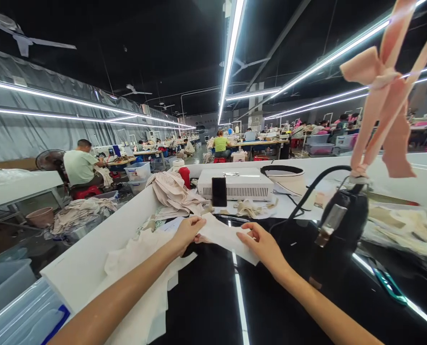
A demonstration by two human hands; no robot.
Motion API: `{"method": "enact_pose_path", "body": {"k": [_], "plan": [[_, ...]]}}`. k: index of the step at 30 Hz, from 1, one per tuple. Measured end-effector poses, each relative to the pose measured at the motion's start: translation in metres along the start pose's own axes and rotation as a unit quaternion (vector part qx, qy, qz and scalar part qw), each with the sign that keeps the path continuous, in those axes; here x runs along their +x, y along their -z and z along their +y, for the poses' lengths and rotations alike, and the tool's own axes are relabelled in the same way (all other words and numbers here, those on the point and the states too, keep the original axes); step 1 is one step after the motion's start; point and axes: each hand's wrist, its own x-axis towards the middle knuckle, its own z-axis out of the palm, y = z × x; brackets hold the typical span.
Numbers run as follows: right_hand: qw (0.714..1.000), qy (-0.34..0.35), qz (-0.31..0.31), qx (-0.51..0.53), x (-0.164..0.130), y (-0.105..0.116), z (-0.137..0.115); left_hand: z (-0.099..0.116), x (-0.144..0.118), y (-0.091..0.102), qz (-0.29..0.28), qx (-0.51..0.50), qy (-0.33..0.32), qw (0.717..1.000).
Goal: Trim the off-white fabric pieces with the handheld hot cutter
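Both my hands hold one white fabric piece (228, 235) above the glossy black tabletop (206, 297). My left hand (188, 233) pinches its left end between thumb and fingers. At the right end, my right hand (258, 242) grips the edge with thumb and bent fingers. Under my left forearm lies a spread of cream fabric pieces (141, 261). A black hand-held cutting machine (342, 220), with a peach ribbon (386, 91) tied at its top, hangs or stands to the right of my right hand; its base is blurred.
Behind my hands are a white metal box (235, 182), a black phone (219, 191) leaning on it, and fabric scraps (252, 208). A cream fabric pile (174, 191) sits left. Teal-handled snips (389, 285) lie right. A white raised edge (91, 258) borders the table; people sit at sewing tables beyond.
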Motion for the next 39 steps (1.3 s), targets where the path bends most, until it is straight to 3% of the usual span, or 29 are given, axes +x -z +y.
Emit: {"method": "enact_pose_path", "body": {"k": [6,14,18,23,27,30,34,39], "plan": [[0.997,0.003,0.045,-0.059,0.046,0.0,0.029,-0.015,0.042,0.006,0.025,0.096,0.012,0.995],[0.978,0.058,0.063,-0.189,0.066,-0.006,0.052,-0.036,0.044,0.007,0.026,0.224,0.007,0.974],[0.961,0.094,0.079,-0.249,0.059,-0.007,0.054,-0.034,0.038,0.01,0.034,0.293,-0.036,0.955],[0.94,0.151,0.073,-0.296,0.04,-0.016,0.042,-0.018,0.031,0.013,0.063,0.368,-0.151,0.915],[0.929,0.201,0.018,-0.309,0.025,-0.033,0.031,-0.01,0.033,0.008,0.006,0.401,-0.225,0.888],[0.924,0.208,-0.021,-0.32,0.018,-0.043,0.03,-0.016,0.035,0.004,-0.038,0.419,-0.235,0.876],[0.923,0.207,-0.052,-0.32,0.011,-0.042,0.029,-0.025,0.031,0.003,-0.056,0.427,-0.227,0.873],[0.933,0.211,-0.071,-0.281,-0.01,-0.039,0.015,-0.011,0.014,0.017,-0.049,0.416,-0.235,0.877]]}}
